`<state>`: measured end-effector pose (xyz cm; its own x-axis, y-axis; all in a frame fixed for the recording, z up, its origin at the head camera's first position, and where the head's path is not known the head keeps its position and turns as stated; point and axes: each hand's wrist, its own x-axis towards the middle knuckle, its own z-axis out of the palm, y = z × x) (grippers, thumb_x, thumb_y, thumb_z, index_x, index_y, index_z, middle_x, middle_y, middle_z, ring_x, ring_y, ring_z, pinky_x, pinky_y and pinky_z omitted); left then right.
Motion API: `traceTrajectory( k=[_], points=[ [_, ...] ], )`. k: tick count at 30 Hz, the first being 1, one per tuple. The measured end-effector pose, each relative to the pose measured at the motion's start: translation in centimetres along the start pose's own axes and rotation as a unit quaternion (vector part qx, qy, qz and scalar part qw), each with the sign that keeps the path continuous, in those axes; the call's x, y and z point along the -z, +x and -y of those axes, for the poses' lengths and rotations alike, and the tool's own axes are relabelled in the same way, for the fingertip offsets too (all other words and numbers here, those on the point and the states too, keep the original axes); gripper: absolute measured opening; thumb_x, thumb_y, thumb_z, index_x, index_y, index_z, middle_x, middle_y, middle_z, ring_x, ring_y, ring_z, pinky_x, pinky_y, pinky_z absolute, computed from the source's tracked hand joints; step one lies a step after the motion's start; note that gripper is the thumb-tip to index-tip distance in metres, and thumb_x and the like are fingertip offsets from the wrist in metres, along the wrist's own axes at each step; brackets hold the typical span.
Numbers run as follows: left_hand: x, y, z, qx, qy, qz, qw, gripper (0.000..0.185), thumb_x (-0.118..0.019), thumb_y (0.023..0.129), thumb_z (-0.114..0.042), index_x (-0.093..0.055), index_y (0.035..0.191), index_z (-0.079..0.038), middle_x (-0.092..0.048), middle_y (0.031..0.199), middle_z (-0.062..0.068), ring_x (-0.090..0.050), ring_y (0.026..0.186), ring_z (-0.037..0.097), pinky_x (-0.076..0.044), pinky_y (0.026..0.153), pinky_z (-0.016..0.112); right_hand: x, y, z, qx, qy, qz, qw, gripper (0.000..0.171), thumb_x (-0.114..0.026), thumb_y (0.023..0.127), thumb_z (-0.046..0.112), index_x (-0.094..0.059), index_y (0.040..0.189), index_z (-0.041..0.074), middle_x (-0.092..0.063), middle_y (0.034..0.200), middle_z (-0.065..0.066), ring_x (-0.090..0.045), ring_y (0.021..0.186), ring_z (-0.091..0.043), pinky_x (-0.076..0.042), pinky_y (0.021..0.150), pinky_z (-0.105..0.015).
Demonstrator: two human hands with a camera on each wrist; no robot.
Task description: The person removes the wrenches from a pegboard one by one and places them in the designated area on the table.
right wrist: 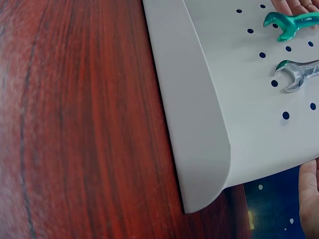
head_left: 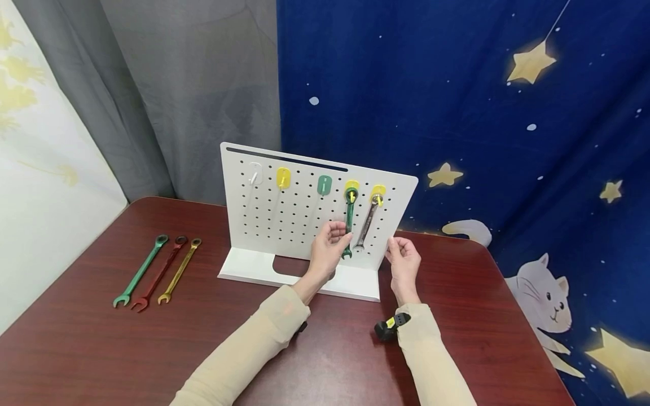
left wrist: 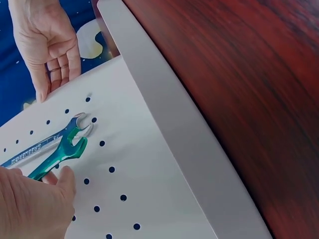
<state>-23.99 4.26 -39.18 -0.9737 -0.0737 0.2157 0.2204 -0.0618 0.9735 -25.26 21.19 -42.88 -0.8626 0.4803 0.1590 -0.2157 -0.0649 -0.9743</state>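
Note:
A green combination wrench (head_left: 349, 214) hangs by its ring end on a yellow hook (head_left: 351, 185) of the white pegboard (head_left: 269, 225). My left hand (head_left: 329, 248) pinches its lower shaft between thumb and fingers, just above the open-ended jaw. Beside it, a silver combination wrench (head_left: 368, 225) hangs from the rightmost yellow hook (head_left: 378, 190). My right hand (head_left: 404, 262) holds the pegboard's right edge. In the left wrist view, the right hand's thumb and fingers meet that edge, and the two wrench ends lie close together over the holes.
Left on the brown table (head_left: 91, 349) lie a green wrench (head_left: 142, 270), a red wrench (head_left: 162, 273) and a gold wrench (head_left: 180, 270), side by side. Bare hooks on the board are white (head_left: 255, 173), yellow (head_left: 283, 178) and green (head_left: 324, 185). Curtains hang behind.

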Motion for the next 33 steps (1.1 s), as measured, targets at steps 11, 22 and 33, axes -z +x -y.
traceTrajectory(
  k=[11,22,33],
  points=[
    [1.5,-0.4,-0.3,-0.017,0.012,0.046,0.9987,0.027,-0.065,0.088,-0.009,-0.061,0.114,-0.003,-0.064,0.101,0.015,-0.061,0.091,0.023,-0.052,0.079,0.026,-0.1,-0.6,1.3,-0.010,-0.001,0.011,1.000,0.008,-0.062,0.090,0.006,-0.059,0.087,-0.001,-0.061,0.072,0.003,-0.060,0.070,-0.007,-0.055,0.071,-0.023],
    [2.6,-1.2,-1.1,0.003,0.000,0.083,0.9966,0.027,-0.067,0.085,-0.004,-0.063,0.111,-0.001,-0.066,0.097,0.018,-0.061,0.078,0.014,-0.056,0.075,0.030,0.0,-0.1,0.1,0.001,-0.013,-0.001,1.000,0.009,-0.064,0.089,0.013,-0.061,0.086,0.005,-0.062,0.076,0.001,-0.061,0.071,-0.005,-0.055,0.070,-0.020],
    [3.7,-2.1,-1.8,0.027,0.005,0.108,0.9937,0.023,-0.068,0.085,-0.005,-0.065,0.107,-0.002,-0.067,0.089,0.009,-0.060,0.074,0.007,-0.054,0.070,0.021,0.0,-0.3,0.4,-0.005,-0.018,-0.005,1.000,0.012,-0.065,0.089,0.014,-0.060,0.087,0.004,-0.061,0.073,0.005,-0.058,0.069,-0.005,-0.055,0.072,-0.023]
  ],
)
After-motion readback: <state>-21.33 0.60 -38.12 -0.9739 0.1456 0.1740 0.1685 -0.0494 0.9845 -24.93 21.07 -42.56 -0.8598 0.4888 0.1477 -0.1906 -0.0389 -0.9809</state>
